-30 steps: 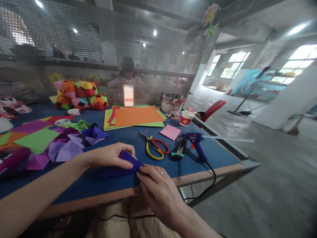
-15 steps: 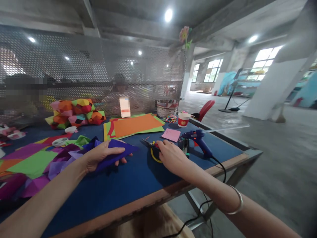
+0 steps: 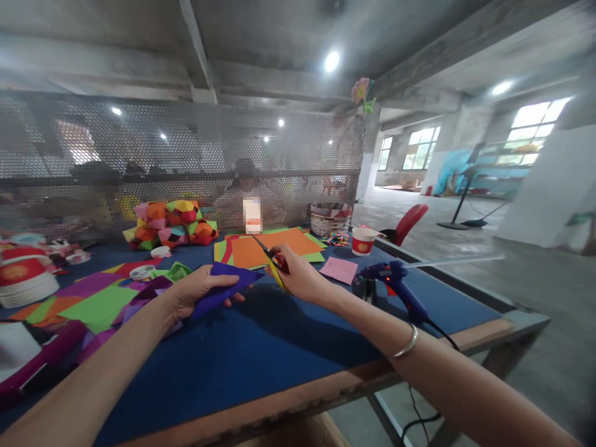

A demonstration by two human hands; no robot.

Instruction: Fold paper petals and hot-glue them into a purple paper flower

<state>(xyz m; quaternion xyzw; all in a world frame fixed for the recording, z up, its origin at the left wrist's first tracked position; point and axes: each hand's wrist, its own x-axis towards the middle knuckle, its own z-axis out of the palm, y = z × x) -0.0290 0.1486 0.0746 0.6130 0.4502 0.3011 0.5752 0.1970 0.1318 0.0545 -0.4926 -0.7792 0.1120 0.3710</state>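
Observation:
A folded piece of dark purple paper (image 3: 227,284) is pinched in my left hand (image 3: 198,289), thumb on top and fingers beneath. Its pointed end faces right. My right hand (image 3: 298,273) grips yellow-handled scissors (image 3: 276,270), raised over the table with the dark blades pointing up and to the left. The blades are apart from the purple paper. Behind them lies a stack of coloured sheets with an orange sheet (image 3: 274,247) on top. Purple and green folded papers (image 3: 174,271) sit left of my left hand.
A glue gun (image 3: 393,279) with a cord stands at the right, near a pink paper square (image 3: 339,270), a red-and-white paper cup (image 3: 362,241) and a woven basket (image 3: 331,218). Folded paper balls (image 3: 172,222) and stacked cups (image 3: 27,276) are at the left. Behind a mesh panel (image 3: 288,146) sits a person.
My right hand has lifted the scissors off the table and brought them left, closer to the purple paper. The left hand still holds the paper. The view has shifted slightly left and up.

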